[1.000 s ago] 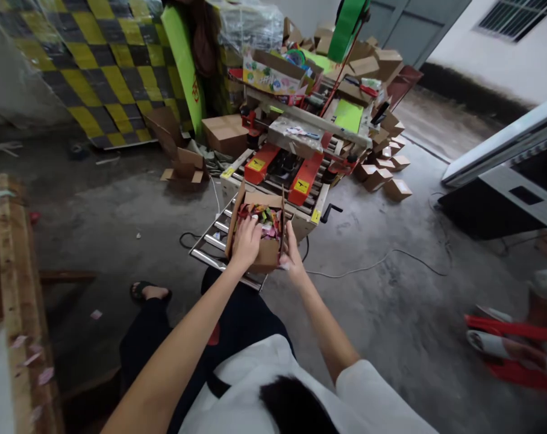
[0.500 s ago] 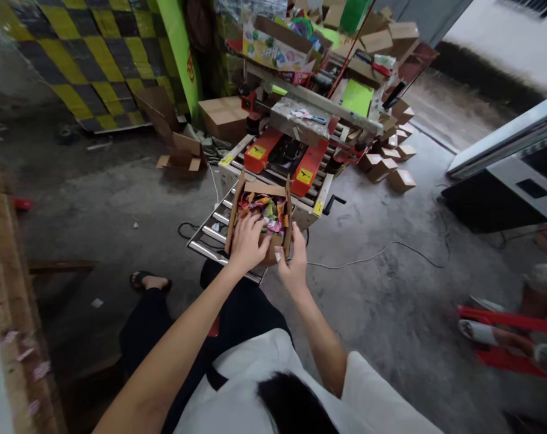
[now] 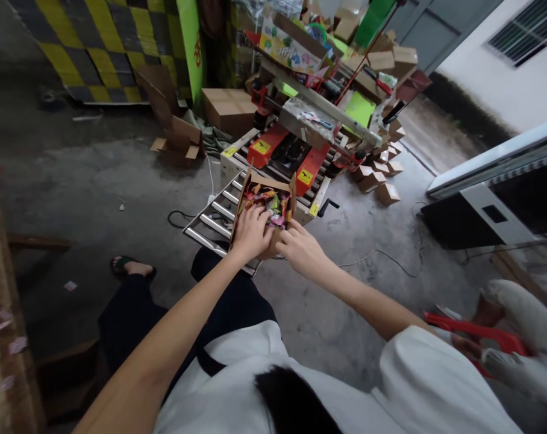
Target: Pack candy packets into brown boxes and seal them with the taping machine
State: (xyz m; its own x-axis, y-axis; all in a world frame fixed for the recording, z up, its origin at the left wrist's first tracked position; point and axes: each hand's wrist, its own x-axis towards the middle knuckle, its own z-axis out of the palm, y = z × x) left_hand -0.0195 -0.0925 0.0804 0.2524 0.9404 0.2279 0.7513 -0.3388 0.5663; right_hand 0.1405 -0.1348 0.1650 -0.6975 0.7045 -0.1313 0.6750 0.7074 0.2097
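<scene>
An open cardboard box filled with small colourful wrapped packets sits on the roller conveyor, its flaps standing up. My left hand lies over the box's near left part, fingers spread and resting on the packets. At the near right corner of the box is my right hand, its fingers curled and pressed together by the edge. Whatever those fingers hold, if anything, is hidden.
Right behind the box stands a carton sealing machine with red side belts and a crank handle. Small cartons lie on the floor to its right, and an open box to its left. A seated person's leg shows at right.
My right hand has turned inward from an upright, open pose beside the box and curled its fingers at the corner; its elbow swung outward. The left hand stays on the packets. The view has shifted.
</scene>
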